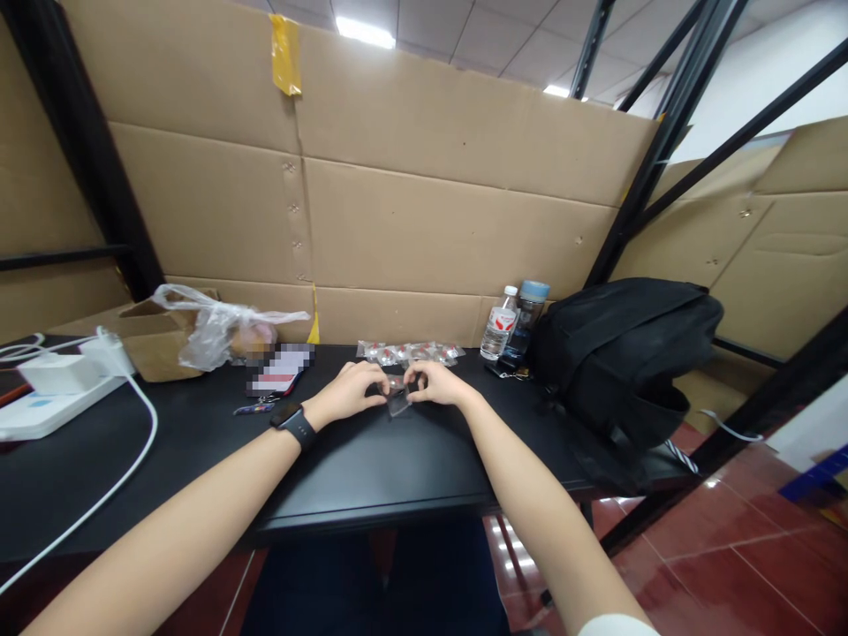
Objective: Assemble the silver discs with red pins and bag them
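Head view: left hand (350, 391) and right hand (438, 384) meet above the black counter (371, 468) — each grip pinching one small clear packet (398, 399) — more packets (411, 352) lie behind.

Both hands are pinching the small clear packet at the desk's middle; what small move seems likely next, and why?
Probably pulling it open: the left hand and right hand each grip an end of the small clear packet, held just above the black desk, with similar packets lying behind.
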